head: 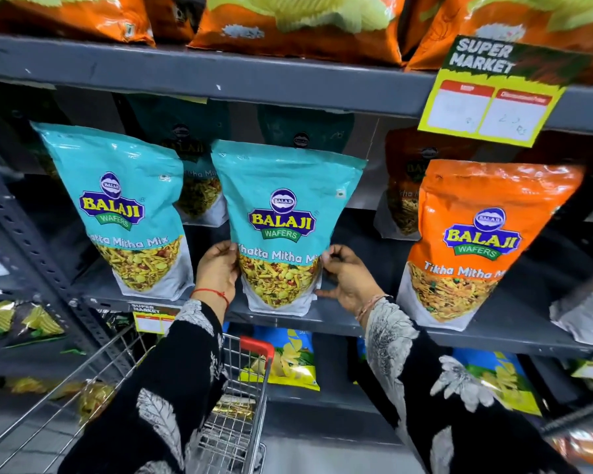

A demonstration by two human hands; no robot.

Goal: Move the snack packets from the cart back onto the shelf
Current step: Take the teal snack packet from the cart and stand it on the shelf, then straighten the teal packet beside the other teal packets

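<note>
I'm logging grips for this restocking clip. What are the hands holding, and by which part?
Both hands hold one teal Khatta Mitha Mix packet upright on the shelf: the left hand at its lower left edge, the right hand at its lower right edge.

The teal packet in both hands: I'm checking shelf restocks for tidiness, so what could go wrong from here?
1. The teal packet stands near the shelf front edge; once the left hand and right hand release, it may tip forward towards the cart.
2. It leans left, so it could topple onto the neighbouring teal packet.
</note>
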